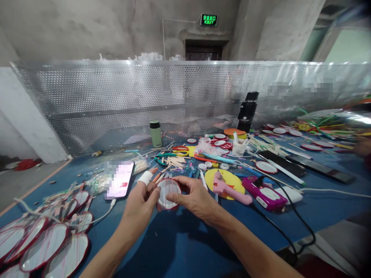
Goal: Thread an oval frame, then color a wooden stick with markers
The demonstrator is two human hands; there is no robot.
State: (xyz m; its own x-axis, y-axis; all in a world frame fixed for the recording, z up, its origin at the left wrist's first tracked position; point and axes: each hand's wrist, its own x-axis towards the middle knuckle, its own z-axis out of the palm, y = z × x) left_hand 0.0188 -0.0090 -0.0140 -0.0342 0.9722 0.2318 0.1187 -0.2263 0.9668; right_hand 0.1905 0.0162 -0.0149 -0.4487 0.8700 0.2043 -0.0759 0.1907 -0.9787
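Note:
A small round white disc with a red rim [166, 190] is held up above the blue table between my two hands. My left hand [142, 197] pinches its left edge, thumb in front and the other fingers partly hidden behind. White wrapping [145, 177] covers one finger of that hand. My right hand [193, 195] grips the right side, with the thumb lying across the disc's face. Right of the hands, a pink glue gun [228, 189] lies on a yellow disc [238, 178]. Behind them are loose wooden sticks [175, 164] and green-handled scissors [162, 159].
Several red-rimmed discs [46, 245] are piled at the left, near a lit phone [120, 179] on a white cable. A purple device [264, 195] with a black cord lies right. A green bottle [155, 134] and black flask [247, 112] stand before a perforated metal panel [116, 104].

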